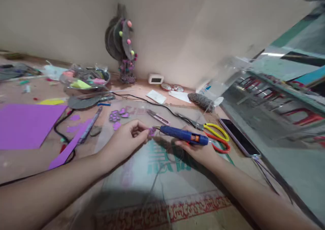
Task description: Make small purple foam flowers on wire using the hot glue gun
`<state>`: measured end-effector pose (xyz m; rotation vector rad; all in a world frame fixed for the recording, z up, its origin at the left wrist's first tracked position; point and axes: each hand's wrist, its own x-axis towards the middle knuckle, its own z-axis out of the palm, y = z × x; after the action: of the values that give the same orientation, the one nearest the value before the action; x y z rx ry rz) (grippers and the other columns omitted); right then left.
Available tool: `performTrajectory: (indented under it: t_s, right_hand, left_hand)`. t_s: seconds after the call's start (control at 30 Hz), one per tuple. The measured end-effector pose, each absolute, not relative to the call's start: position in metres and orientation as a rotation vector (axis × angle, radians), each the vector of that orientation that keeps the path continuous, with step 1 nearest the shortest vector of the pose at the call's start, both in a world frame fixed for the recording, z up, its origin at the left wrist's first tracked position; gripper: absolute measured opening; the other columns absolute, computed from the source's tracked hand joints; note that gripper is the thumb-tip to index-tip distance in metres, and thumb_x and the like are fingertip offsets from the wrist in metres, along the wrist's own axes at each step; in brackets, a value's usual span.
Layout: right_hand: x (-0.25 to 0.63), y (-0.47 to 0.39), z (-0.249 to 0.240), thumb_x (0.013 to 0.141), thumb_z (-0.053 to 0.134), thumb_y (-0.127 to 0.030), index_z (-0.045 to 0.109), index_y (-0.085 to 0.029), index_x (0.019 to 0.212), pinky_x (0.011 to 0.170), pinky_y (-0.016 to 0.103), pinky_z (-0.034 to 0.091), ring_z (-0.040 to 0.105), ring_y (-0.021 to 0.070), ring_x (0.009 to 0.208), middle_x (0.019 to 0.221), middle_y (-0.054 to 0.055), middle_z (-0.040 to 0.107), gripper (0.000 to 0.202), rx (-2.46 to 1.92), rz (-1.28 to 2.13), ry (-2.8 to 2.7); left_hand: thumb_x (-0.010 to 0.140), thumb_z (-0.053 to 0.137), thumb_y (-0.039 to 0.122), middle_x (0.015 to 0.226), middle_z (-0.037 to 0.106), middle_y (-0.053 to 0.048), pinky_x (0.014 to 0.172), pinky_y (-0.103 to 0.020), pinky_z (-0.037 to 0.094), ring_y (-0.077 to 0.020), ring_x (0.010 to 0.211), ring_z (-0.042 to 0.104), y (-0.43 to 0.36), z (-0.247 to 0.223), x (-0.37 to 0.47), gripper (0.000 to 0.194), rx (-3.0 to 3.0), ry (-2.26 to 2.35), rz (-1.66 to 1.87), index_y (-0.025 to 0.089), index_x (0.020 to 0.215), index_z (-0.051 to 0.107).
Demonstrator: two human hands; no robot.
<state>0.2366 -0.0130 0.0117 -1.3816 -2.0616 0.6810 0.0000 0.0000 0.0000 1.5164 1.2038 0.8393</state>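
Observation:
My left hand (130, 137) pinches a small purple piece (152, 131) between thumb and fingers, over a plastic sheet with green and red print (142, 186). A blue glue gun (177, 133) is in my right hand (194, 148), its metal tip touching or just above the purple piece. Grey-edged purple cutouts (118, 115) lie beyond my left hand. Thin grey yarn (155, 181) trails over the sheet below the glue gun. Snips (158, 117) rest beyond the glue gun.
Scissors with yellow and red handles (219, 133) and a phone (240, 137) lie at right. Purple foam (27, 125) is at left. Behind stand a bowl of scraps (86, 79), a grey decoration with pompoms (122, 40) and a small white device (155, 79). Black cords cross the table.

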Motion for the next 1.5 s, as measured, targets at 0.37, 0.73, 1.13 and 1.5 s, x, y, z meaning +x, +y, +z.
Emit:
performTrajectory:
  t_s: [0.37, 0.73, 1.13, 1.5]
  right_hand:
    - [0.234, -0.013, 0.013, 0.075, 0.063, -0.039, 0.053, -0.018, 0.071, 0.05, 0.026, 0.042, 0.052, 0.0147, 0.055, 0.061, 0.001, 0.055, 0.024, -1.379, 0.695, -2.038]
    - [0.236, -0.012, 0.01, 0.076, 0.064, -0.039, 0.051, -0.019, 0.071, 0.049, 0.025, 0.041, 0.051, 0.0138, 0.055, 0.061, 0.0, 0.052, 0.024, -1.388, 0.696, -2.033]
    - [0.237, -0.012, 0.009, 0.076, 0.064, -0.039, 0.056, -0.019, 0.074, 0.054, 0.024, 0.044, 0.055, 0.0137, 0.058, 0.065, 0.001, 0.06, 0.022, -1.349, 0.728, -2.05]
    - [0.237, -0.013, 0.008, 0.076, 0.064, -0.04, 0.057, -0.019, 0.074, 0.055, 0.024, 0.044, 0.055, 0.0136, 0.059, 0.065, 0.0, 0.06, 0.023, -1.368, 0.734, -2.051]
  left_hand:
    - [0.083, 0.052, 0.032, 0.071, 0.063, 0.0, 0.064, -0.025, 0.044, -0.0137, 0.068, 0.059, 0.001, -0.009, -0.002, 0.016, 1.473, 1.149, 0.867, 0.017, 0.084, 0.057]
    - [0.083, 0.053, 0.033, 0.073, 0.065, -0.002, 0.066, -0.027, 0.046, -0.0149, 0.069, 0.061, 0.002, -0.011, -0.003, 0.017, 1.447, 1.153, 0.879, 0.017, 0.085, 0.057]
    - [0.082, 0.053, 0.033, 0.078, 0.068, -0.004, 0.068, -0.028, 0.047, -0.0169, 0.072, 0.063, 0.003, -0.016, -0.004, 0.017, 1.436, 1.144, 0.904, 0.018, 0.087, 0.058]
    - [0.081, 0.054, 0.033, 0.075, 0.067, -0.003, 0.066, -0.028, 0.047, -0.0165, 0.07, 0.062, 0.004, -0.014, -0.003, 0.017, 1.44, 1.146, 0.899, 0.017, 0.084, 0.058]
